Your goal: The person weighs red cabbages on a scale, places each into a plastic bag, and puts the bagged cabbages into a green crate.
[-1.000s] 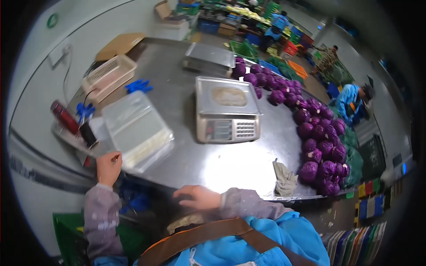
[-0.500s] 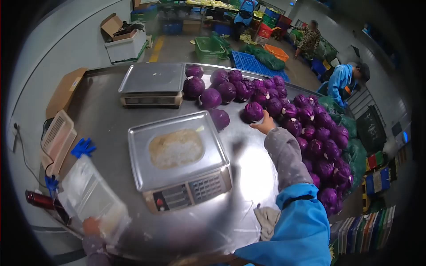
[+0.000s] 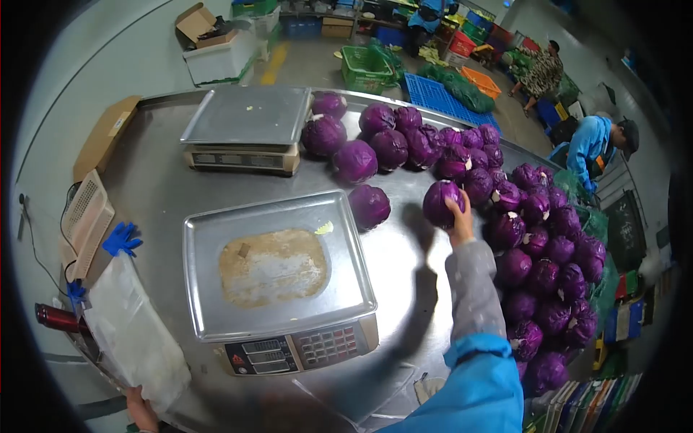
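A purple cabbage [image 3: 441, 204] is held by my right hand [image 3: 460, 220], its fingers wrapped round the lower right side. To its right lies a large pile of purple cabbages [image 3: 543, 276], with more behind it toward the back edge. My left hand [image 3: 140, 410], at the lower left, has its fingers at the bottom edge of a stack of clear plastic bags [image 3: 136, 328]; it seems to grip them. Between the hands stands a scale [image 3: 343, 265] with a stained pan holding only small scraps. A second scale [image 3: 245, 115] stands behind it.
The metal table [image 3: 159, 180] carries blue gloves [image 3: 122, 239], a pale basket [image 3: 88, 225] and a red cup [image 3: 56, 317] on the left. Beyond it are a green crate [image 3: 367, 68] and blue pallet [image 3: 449, 101]. A co-worker in blue [image 3: 593, 148] bends at the right.
My right hand has closed on the cabbage it was reaching beside and the cabbage now looks lifted. My left hand has shifted down and left to the bags' edge. The view has shifted slightly.
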Tool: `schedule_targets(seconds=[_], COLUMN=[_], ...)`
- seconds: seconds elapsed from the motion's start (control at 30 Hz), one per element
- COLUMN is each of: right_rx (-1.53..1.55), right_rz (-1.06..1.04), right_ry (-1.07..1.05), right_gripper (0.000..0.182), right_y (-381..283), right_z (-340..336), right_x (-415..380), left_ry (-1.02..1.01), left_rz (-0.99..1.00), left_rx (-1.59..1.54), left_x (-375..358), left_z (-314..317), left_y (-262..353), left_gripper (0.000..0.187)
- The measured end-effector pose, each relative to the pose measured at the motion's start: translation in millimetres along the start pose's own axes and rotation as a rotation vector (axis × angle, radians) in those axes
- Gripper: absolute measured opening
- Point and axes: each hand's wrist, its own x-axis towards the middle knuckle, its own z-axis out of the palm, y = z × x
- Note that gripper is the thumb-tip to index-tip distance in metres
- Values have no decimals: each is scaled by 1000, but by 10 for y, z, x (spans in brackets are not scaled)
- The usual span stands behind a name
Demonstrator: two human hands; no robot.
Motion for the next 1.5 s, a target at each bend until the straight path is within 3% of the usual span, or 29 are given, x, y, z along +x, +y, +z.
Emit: schedule_targets(seconds=[0.07,0.13,0.17,0.23,0.27,0.3,0.37,0.43,0.47,0.5,0.53,0.57,0.6,0.67,0.7,0.73,0.87,0.93,0.97,1.03,1.07,1.13,1.17,1.27,1.33,1.4,1.43,1.47,1.5], right_rx=[115,-339,-473,-848,-1093,-1203,-1205,-1066,-924,-882,-840,-806,-768,-761,-742,-809,-817,-895,-907,-925,-916,-903,-879,-759,-347,250,482,716,803], right_rz=[-24,-202,-303,-529,-640,-602,-706,-748,-704,-695,-683,-483,-294,-271,-236,-30,69,45,-26,-78,-35,5,11,51,296,529,631,753,804], right_ry=[-416,-740,-865,-1012,-1019,-1047,-1053,-1072,-1086,-1088,-1088,-1020,-940,-949,-940,-814,-713,-682,-702,-735,-710,-692,-784,-873,-982,-1116,-1065,-1016,-1144], right_gripper=[76,77,79,81,81,89,93,97,98,95,92,92,91,92,91,93,93,93,94,95,92,89,84,67,61,61,68,75,78], right_y=[-381,-791,-812,-814,-807,-723,-698,-847,-1001,-1120,-1201,-1270,-1332,-1207,-1093,-1237,-939,-844,-788,-648,-629,-513,-358,-255,-277,-600,-526,-288,-147], right_z=[371,915,1178,1658,1812,1910,1963,1914,1882,1875,1831,1780,1752,1629,1547,1611,1703,1864,1899,1906,1936,1955,1968,1954,1889,1972,1944,1877,1886], right_x=[-577,-1120,-1340,-1717,-1925,-2048,-2092,-2097,-2057,-1951,-1908,-1954,-1960,-1770,-1631,-1858,-1771,-1731,-1675,-1622,-1649,-1667,-1629,-1642,-1708,-2604,-3015,-3357,-3690], left_ry=[-264,-512,-672,-582,-474,-583,-311,-76,-93,-412,-578,-743,-679,-627,-345,-54,-3,-543,-544,28,20,-292,-539,-553,-582,-624,-657,-633,-628], left_rz=[-623,-431,-493,-483,-428,-428,-383,-450,-464,-441,-435,-418,-358,-285,-305,-335,-353,-408,-407,-406,-415,-376,-307,-334,-241,-171,-159,-138,-195], left_rx=[-288,-262,-235,-206,-183,-201,-78,-202,-207,-160,-143,-126,-185,-243,-298,-345,-377,-374,-372,-378,-376,-325,-258,-344,-236,-167,-211,-206,-274], left_x=[98,14,39,53,166,510,567,977,940,885,698,510,201,93,288,467,732,767,820,852,800,629,622,886,784,505,354,438,540], left_z=[-154,-153,-118,10,-47,-355,-334,-1127,-1186,-1182,-1032,-882,-510,-457,-768,-1029,-1495,-1484,-1492,-1553,-1430,-1092,-1112,-1344,-1097,-523,-265,-317,-490], left_y=[377,428,434,369,340,328,150,250,389,522,562,602,527,423,337,288,472,573,525,431,517,831,986,1168,1466,1786,1885,1879,1867], left_gripper=[14,24,40,45,48,56,65,68,68,65,64,64,64,64,65,66,65,67,67,71,71,74,72,66,63,58,57,57,59])
